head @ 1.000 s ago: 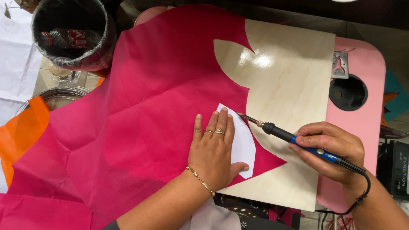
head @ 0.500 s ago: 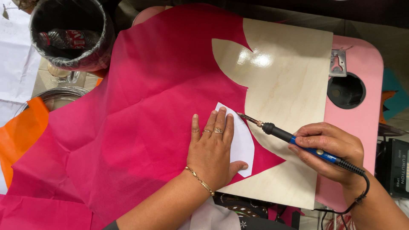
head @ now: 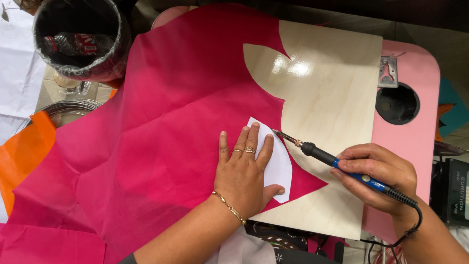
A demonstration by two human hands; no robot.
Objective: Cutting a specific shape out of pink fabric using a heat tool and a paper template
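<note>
My left hand (head: 244,176) lies flat, fingers spread, pressing a white petal-shaped paper template (head: 279,164) onto a large sheet of pink fabric (head: 161,137). My right hand (head: 378,178) grips a blue-and-black soldering iron (head: 337,161) like a pen. Its metal tip touches the fabric at the template's upper right edge. The fabric lies over a pale wooden board (head: 332,98), and a curved piece is cut out of it near the board's top.
The board rests on a pink table (head: 415,122) with a round black hole (head: 397,102) and a metal clip (head: 387,71). A black-lined bin (head: 80,41) with a bottle stands top left. Orange fabric (head: 19,151) lies at left. A cord trails from the iron.
The iron's tip has stayed at the template's upper right edge. Both hands hold their places with almost no movement.
</note>
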